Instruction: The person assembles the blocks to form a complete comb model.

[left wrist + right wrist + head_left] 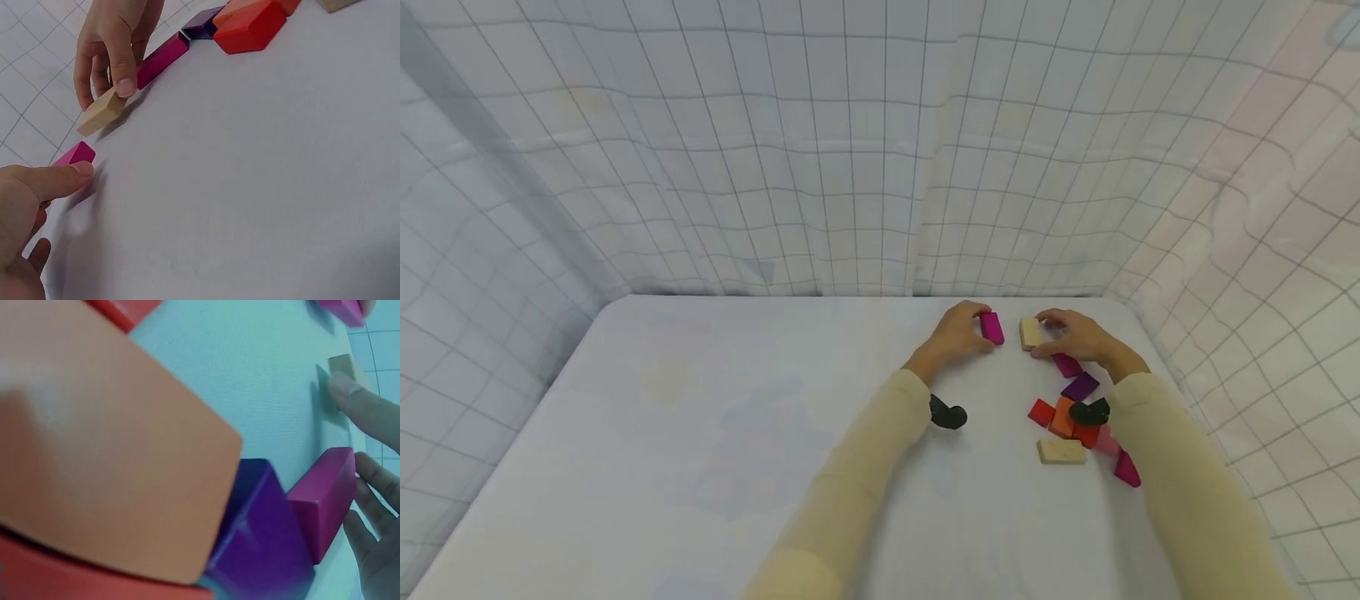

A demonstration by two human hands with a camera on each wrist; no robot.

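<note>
Near the table's far edge, my left hand (pixel 957 335) pinches a magenta block (pixel 992 327) between thumb and fingers. Just to its right, my right hand (pixel 1078 336) grips a pale wooden block (pixel 1030 333) by its sides. A narrow gap parts the two held blocks, as the left wrist view also shows. Close under the right hand lies another magenta block (pixel 325 500), its end near a purple block (pixel 269 544). In the right wrist view the fingers other than the thumb are beside that magenta block; whether they touch it I cannot tell.
Toward me lie a red block (pixel 1041 412), an orange block (pixel 1063 417), a pink block (pixel 1107 441) and a further magenta block (pixel 1127 469), partly by the right sleeve. A second pale block (pixel 1062 452) lies beside them. White gridded curtains (pixel 865 167) surround the white table (pixel 737 433).
</note>
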